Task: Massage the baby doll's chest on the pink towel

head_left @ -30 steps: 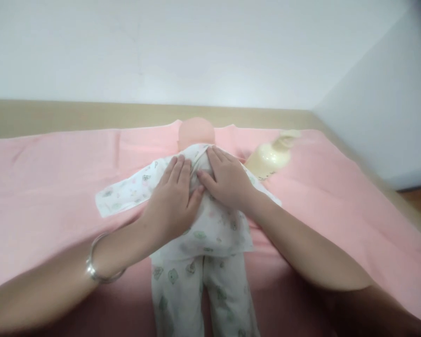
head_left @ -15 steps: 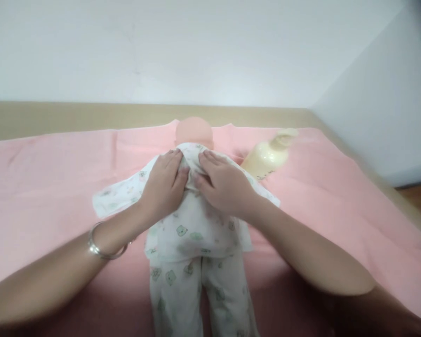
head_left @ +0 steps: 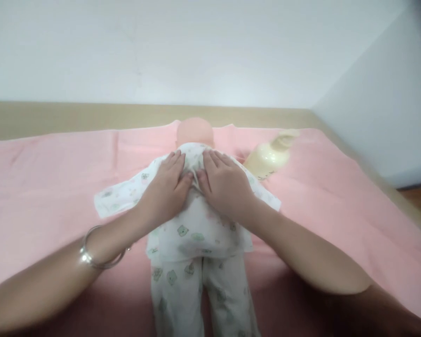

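Note:
A baby doll (head_left: 195, 132) lies stretched out with its head toward the wall, its face not showing. It wears a white printed top (head_left: 196, 234) and matching trousers (head_left: 177, 295). My left hand (head_left: 168, 185) rests on the left side of the upper back, fingers extended and thumb pointing inward. On the right side my right hand (head_left: 228, 185) lies the same way, fingers stretched toward the doll's head. The thumbs come close together over a small ridge of bunched cloth. Both palms are hidden against the top.
Under the doll spreads a pink cloth (head_left: 56, 187) on a tan surface (head_left: 73, 114). A cream pump bottle (head_left: 268, 157) lies on the cloth to the right of the doll. White walls (head_left: 196, 51) stand behind and at right. A silver bangle (head_left: 101, 248) circles my left wrist.
The hands have shifted slightly on the doll's back, and the thumbs have come closer together. The cloth between them is smoother near the neck. The bangle has slid a little down the forearm.

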Demonstrator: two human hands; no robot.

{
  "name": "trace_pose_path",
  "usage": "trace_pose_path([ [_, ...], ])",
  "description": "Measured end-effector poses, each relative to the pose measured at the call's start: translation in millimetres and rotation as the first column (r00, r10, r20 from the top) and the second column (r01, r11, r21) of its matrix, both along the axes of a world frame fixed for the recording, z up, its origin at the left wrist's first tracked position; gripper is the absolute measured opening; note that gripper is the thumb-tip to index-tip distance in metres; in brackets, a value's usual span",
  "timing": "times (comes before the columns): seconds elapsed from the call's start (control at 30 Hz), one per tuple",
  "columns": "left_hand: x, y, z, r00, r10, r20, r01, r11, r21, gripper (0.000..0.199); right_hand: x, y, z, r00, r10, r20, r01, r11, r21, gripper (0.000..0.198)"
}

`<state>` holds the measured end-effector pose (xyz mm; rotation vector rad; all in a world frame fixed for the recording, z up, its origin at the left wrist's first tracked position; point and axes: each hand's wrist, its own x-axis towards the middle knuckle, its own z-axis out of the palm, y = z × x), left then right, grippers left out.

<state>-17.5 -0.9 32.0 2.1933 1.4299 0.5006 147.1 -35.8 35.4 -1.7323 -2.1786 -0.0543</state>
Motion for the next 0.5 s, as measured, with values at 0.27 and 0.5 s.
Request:
trace_pose_path([
  [0.27, -0.5, 15.9, -24.5, 0.994, 0.027, 0.103, -0.044, 0.984, 0.171, 0.065, -12.4, -19.0, 2.4, 0.997, 0.057, 0.043, -0.058, 0.997, 0.046, 0.053],
  [0.5, -2.0, 11.4, -22.2, 0.992, 0.017, 0.124, -0.041, 0.980, 0.193, 0.064, 10.7, 12.8, -0.5, 0.992, -0.075, -0.097, 0.060, 0.987, -0.147, 0.068],
])
